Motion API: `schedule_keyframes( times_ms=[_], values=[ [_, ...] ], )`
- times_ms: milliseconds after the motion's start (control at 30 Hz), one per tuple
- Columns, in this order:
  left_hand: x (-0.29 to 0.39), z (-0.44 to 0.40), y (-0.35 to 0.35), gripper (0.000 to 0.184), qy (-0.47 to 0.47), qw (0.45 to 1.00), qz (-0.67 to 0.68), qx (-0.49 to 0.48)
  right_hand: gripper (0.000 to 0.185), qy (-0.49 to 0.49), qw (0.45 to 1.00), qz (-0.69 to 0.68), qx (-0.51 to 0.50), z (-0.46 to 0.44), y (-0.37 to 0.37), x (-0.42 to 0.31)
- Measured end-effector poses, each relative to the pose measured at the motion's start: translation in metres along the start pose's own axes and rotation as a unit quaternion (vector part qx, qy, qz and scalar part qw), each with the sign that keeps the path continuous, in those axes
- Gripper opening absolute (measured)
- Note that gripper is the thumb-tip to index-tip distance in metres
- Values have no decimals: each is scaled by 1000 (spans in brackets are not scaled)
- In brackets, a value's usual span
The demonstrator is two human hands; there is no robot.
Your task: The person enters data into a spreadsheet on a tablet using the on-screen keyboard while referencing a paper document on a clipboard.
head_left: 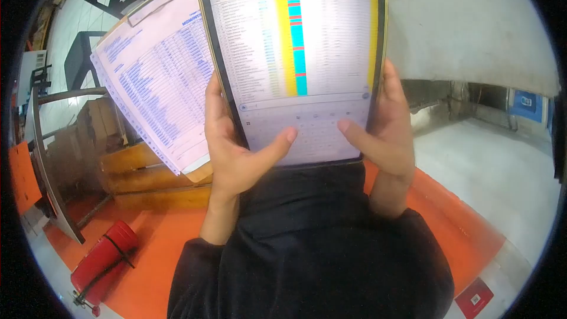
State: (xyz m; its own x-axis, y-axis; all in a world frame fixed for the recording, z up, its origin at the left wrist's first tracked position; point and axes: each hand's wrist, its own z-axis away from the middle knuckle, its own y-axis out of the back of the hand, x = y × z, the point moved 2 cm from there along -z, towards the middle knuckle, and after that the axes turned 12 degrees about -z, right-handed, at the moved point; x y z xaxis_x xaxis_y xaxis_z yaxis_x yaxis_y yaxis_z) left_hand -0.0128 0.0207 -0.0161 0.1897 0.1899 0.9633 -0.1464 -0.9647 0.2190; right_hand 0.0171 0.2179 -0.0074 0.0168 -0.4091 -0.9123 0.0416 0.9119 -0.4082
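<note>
Two bare hands support one upright, rectangular tablet with a lit screen and a yellowish outer edge [331,53], located at the upper middle of the view, above the lap. The left hand [227,156] is clamped on the tablet's lower left side: fingers together along and behind the edge, partly hidden, thumb apart from them and extended over the lower screen. The right hand [390,133] is clamped likewise on the lower right side, fingers mostly concealed behind the device, thumb angled inward over the same area. Whether either thumb touches the glass cannot be determined. The two thumb tips are near each other, with a gap between.

On display: a spreadsheet with yellow, cyan and red-marked columns, and a pale on-screen keyboard below it. Cell text is too small to read.

Behind the tablet's left side, a tilted brown clipboard with a metal wire clip [155,5] carries white sheets printed in blue rows [159,77]; their right portion is covered by the tablet. Below the clipboard are yellow-brown wooden boards [153,197].

Black cloth garments [319,248] fill the lower middle. At lower left, a red cylindrical object with a black strap [100,260] lies against an orange surface [156,260]. A red card bearing a white printed square [474,299] lies at lower right.
</note>
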Motion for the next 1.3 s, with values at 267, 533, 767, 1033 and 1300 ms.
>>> schedule_keyframes(
  times_ms=[267,533,767,1033,1300],
  values=[
    [0,2,-2,94,15,999,36,10,88,6,999,-21,-26,4,5,-6],
    [-2,1,1,93,-6,1000,15,8,90,-31,997,-67,-36,5,8,-7],
    [2,0,1,93,6,999,37,-16,95,12,999,-6,-33,-4,4,0],
    [2,-1,1,93,0,999,37,-8,90,16,1000,-12,6,-2,3,0],
    [2,-1,2,91,-11,1000,27,-8,87,-14,999,-49,-12,4,4,-11]
  ],
)
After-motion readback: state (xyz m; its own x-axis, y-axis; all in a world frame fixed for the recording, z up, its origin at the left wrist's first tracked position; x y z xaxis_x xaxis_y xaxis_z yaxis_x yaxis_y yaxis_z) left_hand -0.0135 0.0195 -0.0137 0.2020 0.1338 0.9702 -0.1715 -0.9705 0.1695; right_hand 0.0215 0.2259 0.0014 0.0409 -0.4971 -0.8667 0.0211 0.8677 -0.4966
